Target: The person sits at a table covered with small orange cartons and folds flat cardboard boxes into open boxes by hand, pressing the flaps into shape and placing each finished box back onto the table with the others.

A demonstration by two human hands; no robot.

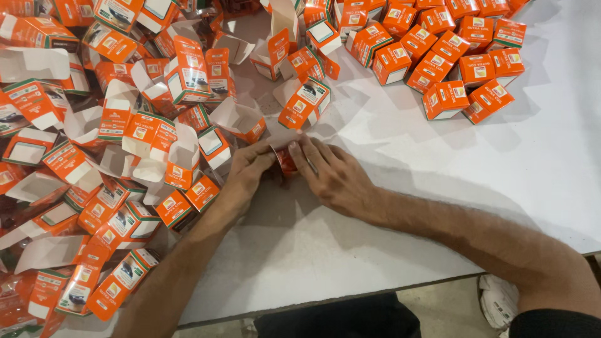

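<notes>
Orange carton (286,160) between both hands

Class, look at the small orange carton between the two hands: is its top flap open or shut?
Open: the small orange carton shows a white flap raised between the left hand and right hand.

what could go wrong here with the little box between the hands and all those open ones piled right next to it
1. The left hand and right hand press on one small orange box; its thin flaps might crease.
2. The heap of open boxes crowds the left wrist and may get knocked.
3. The closed boxes could mix with the open ones.
</notes>
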